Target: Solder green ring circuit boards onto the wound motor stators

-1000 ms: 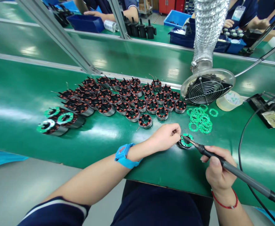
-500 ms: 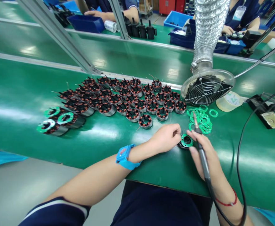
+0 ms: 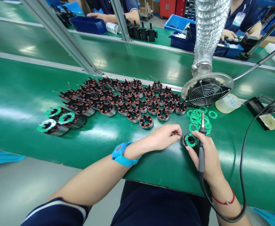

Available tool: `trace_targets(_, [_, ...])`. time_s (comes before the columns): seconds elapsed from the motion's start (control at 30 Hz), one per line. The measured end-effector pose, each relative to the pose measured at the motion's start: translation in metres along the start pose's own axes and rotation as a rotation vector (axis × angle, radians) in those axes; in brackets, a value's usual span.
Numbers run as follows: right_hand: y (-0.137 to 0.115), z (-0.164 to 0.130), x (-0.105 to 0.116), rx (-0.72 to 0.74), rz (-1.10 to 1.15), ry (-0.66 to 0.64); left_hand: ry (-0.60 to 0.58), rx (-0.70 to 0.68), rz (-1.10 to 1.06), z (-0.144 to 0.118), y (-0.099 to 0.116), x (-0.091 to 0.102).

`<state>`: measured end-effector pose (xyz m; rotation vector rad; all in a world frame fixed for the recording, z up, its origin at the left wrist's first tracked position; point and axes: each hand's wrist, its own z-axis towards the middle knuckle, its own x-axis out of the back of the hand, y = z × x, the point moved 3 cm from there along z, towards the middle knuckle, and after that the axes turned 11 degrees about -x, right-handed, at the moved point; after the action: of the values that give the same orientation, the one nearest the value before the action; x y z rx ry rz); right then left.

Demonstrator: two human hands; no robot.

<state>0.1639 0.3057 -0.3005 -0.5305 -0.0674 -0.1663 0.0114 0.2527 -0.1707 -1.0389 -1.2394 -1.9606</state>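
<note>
My right hand grips a soldering iron, its tip pointing up and away from me. The thumb and a fingertip of that hand also touch a motor stator, on which a green ring circuit board sits tilted. Just left of the stator is my left hand, fingers curled and thumb against them; whether a thin wire is pinched there cannot be made out. Beyond the right hand lies a loose pile of green ring boards.
Many copper-wound stators stand in the middle; several at left carry green rings. A fume extractor hangs above the pile. A tape roll and soldering iron stand are at right. Co-workers sit across the bench.
The stator and its board have shifted slightly right and tilted, with the right fingers now against them. My left hand has come away from the stator. The iron has swung more upright.
</note>
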Motion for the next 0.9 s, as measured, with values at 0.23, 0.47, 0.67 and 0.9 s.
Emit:
trace_targets(0.23, [-0.02, 0.0, 0.004, 0.126, -0.083, 0.049, 0.031, 0.013, -0.124, 0.004, -0.003, -0.015])
trace_targets(0.47, [-0.025, 0.001, 0.01, 0.19, -0.007, 0.068, 0.075, 0.004, 0.012, -0.002, 0.004, -0.014])
trace_targets(0.67, [-0.02, -0.001, 0.016, 0.098, 0.154, 0.111, 0.131, -0.045, 0.233, -0.005, 0.014, -0.013])
trace_targets(0.9, [0.002, -0.028, 0.025, -0.116, 0.305, 0.273, 0.131, -0.032, 0.407, -0.008, 0.016, -0.018])
